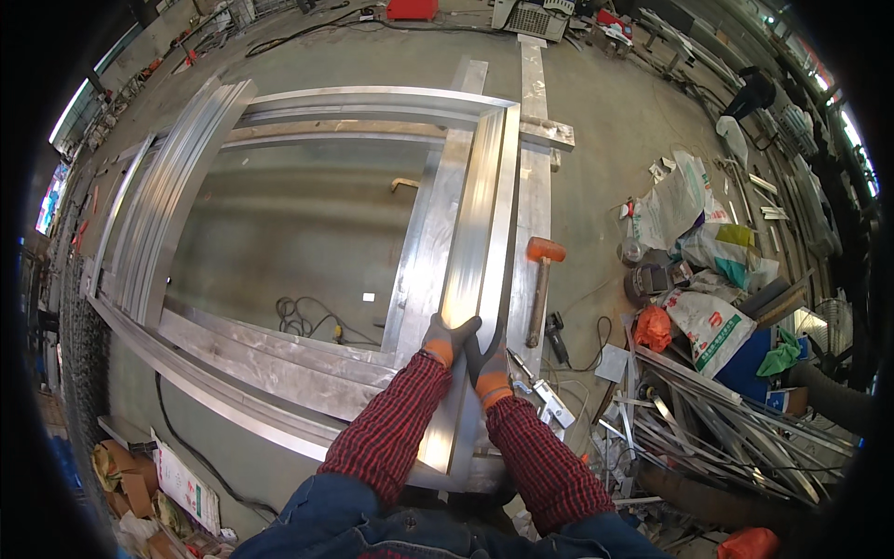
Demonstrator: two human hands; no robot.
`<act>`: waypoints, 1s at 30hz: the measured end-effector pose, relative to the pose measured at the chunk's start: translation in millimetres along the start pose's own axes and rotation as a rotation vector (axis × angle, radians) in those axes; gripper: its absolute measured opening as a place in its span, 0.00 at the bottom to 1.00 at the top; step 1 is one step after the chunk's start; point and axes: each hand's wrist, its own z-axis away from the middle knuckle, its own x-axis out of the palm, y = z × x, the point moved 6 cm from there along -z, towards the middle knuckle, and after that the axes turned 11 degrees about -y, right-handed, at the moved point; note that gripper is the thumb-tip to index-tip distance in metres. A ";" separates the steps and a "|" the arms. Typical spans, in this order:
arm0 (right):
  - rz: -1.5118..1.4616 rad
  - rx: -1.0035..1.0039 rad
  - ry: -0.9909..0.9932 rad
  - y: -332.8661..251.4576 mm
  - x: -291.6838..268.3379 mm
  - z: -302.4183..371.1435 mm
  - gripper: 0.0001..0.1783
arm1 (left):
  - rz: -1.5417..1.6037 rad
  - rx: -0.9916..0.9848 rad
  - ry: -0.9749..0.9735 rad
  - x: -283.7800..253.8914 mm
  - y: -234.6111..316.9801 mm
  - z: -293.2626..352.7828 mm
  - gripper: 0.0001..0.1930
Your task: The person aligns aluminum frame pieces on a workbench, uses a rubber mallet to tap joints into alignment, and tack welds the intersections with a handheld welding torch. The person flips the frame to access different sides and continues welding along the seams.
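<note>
A long silvery metal profile point(473, 224) forms the right side of a large rectangular metal frame and runs away from me. My left hand point(449, 337), in a dark glove with an orange cuff, grips its left edge near the close end, thumb toward the middle. My right hand point(487, 363), gloved alike, holds the right edge beside it; its fingers are partly hidden over the side. Right of the profile, a mallet point(546, 251) with an orange head lies on a flat metal beam point(532, 210). A silvery tool point(549, 401) lies near my right forearm.
Several grooved profiles point(172, 205) make up the frame's left side. A black power tool point(558, 338) lies right of the mallet. Beyond it are white sacks point(712, 326) and a heap of metal strips point(708, 433). A black cable point(312, 317) coils on the floor inside the frame.
</note>
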 end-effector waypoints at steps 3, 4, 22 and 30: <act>0.002 0.010 -0.032 -2.4 0.5 -1.9 0.45 | -0.019 0.014 -0.002 -1.3 3.3 2.0 0.55; -0.005 0.018 -0.034 -3.6 0.6 -1.2 0.45 | -0.020 0.015 0.007 -0.8 2.4 1.5 0.55; -0.080 0.132 -0.058 -42.9 -13.3 1.5 0.45 | -0.093 0.007 -0.039 0.1 -13.3 -3.2 0.61; 0.016 0.041 0.019 -29.7 -10.2 -3.1 0.42 | -0.114 0.050 -0.021 -3.2 -13.3 -5.4 0.62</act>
